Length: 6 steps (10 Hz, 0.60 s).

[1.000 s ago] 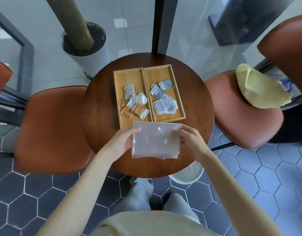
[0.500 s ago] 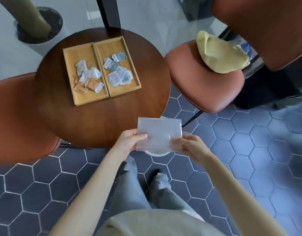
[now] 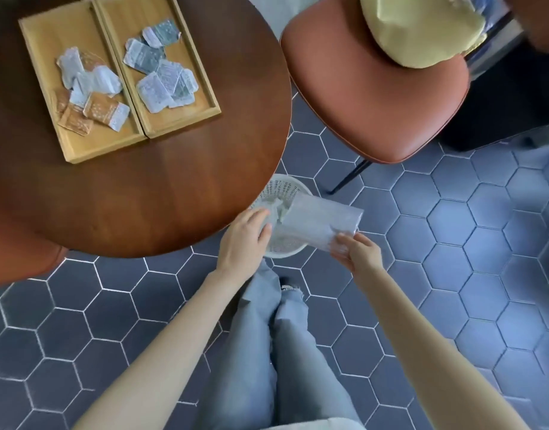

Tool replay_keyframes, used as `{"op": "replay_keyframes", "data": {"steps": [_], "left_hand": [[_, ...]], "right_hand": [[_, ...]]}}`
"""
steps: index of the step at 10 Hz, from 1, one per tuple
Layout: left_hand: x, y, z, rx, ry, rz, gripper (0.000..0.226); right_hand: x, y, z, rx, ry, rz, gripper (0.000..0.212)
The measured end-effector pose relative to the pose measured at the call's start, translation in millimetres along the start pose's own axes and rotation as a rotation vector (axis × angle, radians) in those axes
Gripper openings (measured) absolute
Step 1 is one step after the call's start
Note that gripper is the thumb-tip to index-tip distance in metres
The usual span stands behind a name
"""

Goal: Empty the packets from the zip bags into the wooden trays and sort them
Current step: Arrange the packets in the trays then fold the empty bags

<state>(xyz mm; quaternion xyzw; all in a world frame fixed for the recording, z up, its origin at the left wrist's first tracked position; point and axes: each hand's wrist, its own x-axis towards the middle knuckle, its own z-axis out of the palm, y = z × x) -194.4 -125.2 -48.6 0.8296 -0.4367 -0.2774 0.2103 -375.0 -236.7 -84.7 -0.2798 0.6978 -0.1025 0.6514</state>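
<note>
Clear zip bags (image 3: 321, 225) are held flat over a white basket (image 3: 284, 189) on the floor, just off the table's near edge. My right hand (image 3: 358, 252) pinches their near right corner. My left hand (image 3: 245, 240) touches their left end with straight fingers. Two wooden trays stand side by side on the round table (image 3: 174, 181). The left tray (image 3: 81, 150) holds white and orange packets (image 3: 106, 111). The right tray (image 3: 180, 122) holds white and grey packets (image 3: 164, 79).
A brown chair (image 3: 369, 100) with a yellow cloth (image 3: 419, 29) stands at the right. Another brown seat (image 3: 16, 262) shows at the left edge. My legs in grey trousers (image 3: 276, 342) are below, on the hexagon-tiled floor.
Both hands carried the zip bags off the table, down and right, to over the white basket on the floor. The view swung right, so trays now sit at upper left.
</note>
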Motion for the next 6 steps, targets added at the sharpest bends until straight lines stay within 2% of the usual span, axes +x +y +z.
{"op": "replay_keyframes", "data": {"steps": [1, 2, 3, 4, 5, 6], "left_hand": [[28.3, -23.4, 17.4, 0.327, 0.036, 0.143, 0.05], [41.8, -43.4, 27.8, 0.456, 0.047, 0.138, 0.064], [43.4, -51.8, 35.5, 0.546, 0.066, 0.169, 0.069], [43.4, -55.9, 41.0, 0.587, 0.111, 0.18, 0.068], [43.7, -58.2, 44.7, 0.603, 0.165, 0.235, 0.066], [43.6, -58.9, 48.0, 0.608, 0.222, 0.257, 0.061]], "right_hand": [[43.0, 12.9, 25.2, 0.011, 0.031, 0.021, 0.022], [91.7, 31.3, 48.7, -0.044, 0.029, 0.04, 0.019], [139.2, 53.1, 73.9, -0.144, 0.023, 0.056, 0.014], [184.7, 75.7, 96.7, -0.272, 0.011, 0.043, 0.022], [224.0, 100.0, 113.0, -0.388, 0.009, 0.03, 0.016], [258.0, 121.4, 124.1, -0.45, -0.013, 0.009, 0.024]]}}
